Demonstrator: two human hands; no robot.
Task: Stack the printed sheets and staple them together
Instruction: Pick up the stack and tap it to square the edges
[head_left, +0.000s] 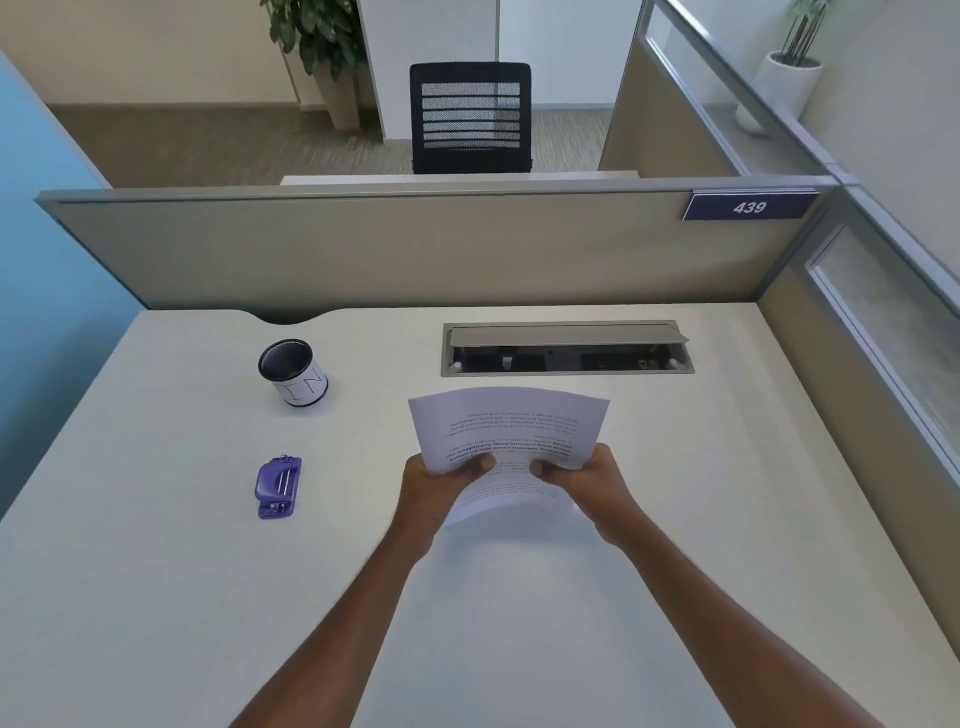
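Note:
Both hands hold a small stack of printed sheets (511, 431) above the middle of the white desk (519, 623). My left hand (441, 480) grips the stack's left side and my right hand (584, 478) grips its right side, thumbs on top. The pages bow upward and their text reads upside down from here. The sheets are slightly offset, with a lower page showing below the thumbs. A purple stapler (279, 487) lies flat on the desk to the left, well apart from my left hand.
A mesh pen cup (293, 371) with a white label stands at the back left. An open cable tray (566, 349) is set into the desk behind the sheets. A beige partition (405, 249) with a "439" sign (749, 207) borders the back.

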